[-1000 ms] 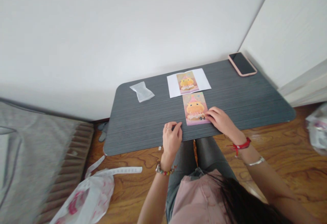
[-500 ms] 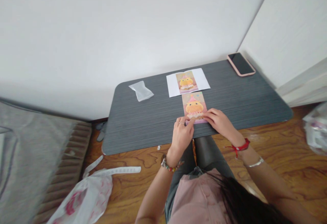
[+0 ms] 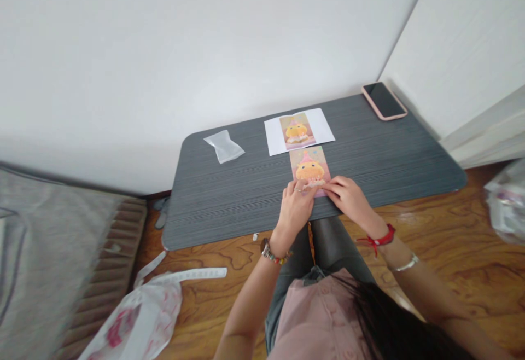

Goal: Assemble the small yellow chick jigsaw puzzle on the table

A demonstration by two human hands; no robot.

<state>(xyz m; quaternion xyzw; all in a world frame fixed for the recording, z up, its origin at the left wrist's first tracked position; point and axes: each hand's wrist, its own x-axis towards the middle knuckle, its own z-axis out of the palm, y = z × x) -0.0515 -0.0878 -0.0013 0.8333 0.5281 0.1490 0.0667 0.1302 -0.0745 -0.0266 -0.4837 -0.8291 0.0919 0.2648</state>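
Observation:
A small picture card (image 3: 309, 166) lies near the table's front edge. It shows a fluffy yellow figure in a pink party hat. My left hand (image 3: 296, 205), wearing a ring, has its fingers bent together on the card's lower left part. From the right, my right hand (image 3: 348, 196) pinches at the card's lower right edge, and the fingertips of both hands nearly meet. The fingers cover much of the card's bottom; any small piece between them is too small to make out. Just behind it lies a creased white sheet (image 3: 325, 126) printed with the same picture.
A crumpled translucent bag (image 3: 225, 146) lies on the left of the dark grey table (image 3: 229, 201). A phone in a pink case (image 3: 384, 100) rests at the back right, by the wall. Plastic bags (image 3: 137, 321) sit on the wooden floor, beside a grey cushioned edge.
My left fingertips have slid slightly right along the card's lower part, closer to my right fingers. My right hand stays by the lower right edge. The view has shifted a little.

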